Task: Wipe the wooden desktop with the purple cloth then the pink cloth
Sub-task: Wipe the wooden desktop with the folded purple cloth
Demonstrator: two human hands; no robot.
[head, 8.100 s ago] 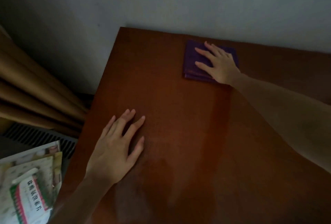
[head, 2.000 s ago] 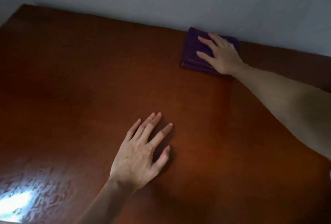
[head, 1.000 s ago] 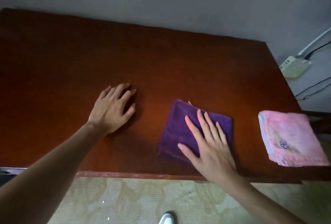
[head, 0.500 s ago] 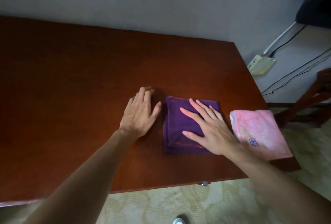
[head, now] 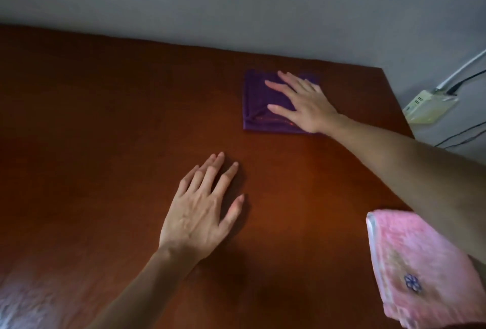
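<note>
Moved since half a second ago: purple cloth (head: 265, 103) and right hand (head: 302, 103) have gone from the desktop's near edge, beside the pink cloth, to its far edge near the far right corner.
Head view, right hand: flat on the purple cloth, fingers straight and spread, pressing it down without gripping.
Head view, left hand (head: 202, 213): palm down on the bare wooden desktop (head: 105, 144), fingers straight, holding nothing; earlier just beside the purple cloth, now well apart from it.
Head view, pink cloth (head: 415, 271): folded, at the near right corner, under the right forearm, overhanging the right edge.
Head view, beyond the right edge: pale power strip (head: 428, 109) with cables against the grey wall (head: 236, 0).
</note>
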